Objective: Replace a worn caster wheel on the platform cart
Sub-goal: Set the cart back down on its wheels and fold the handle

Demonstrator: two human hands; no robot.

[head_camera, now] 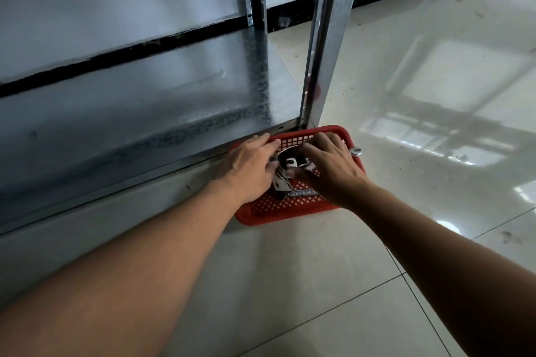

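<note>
A red perforated plastic basket [285,207] lies on the floor by the corner of the galvanised metal cart [162,101]. Inside it sits a caster wheel [285,166] with a silver bracket and a dark wheel. My left hand [248,169] holds the caster from the left side. My right hand [329,168] grips it from the right, fingers over its top. A silver wrench [303,193] lies in the basket under my right hand, partly hidden.
The cart's upright metal post [324,46] rises just behind the basket. A small silver metal part [356,151] rests at the basket's right rim. Glossy tiled floor [420,124] spreads to the right and front. A white wall with dark skirting stands behind.
</note>
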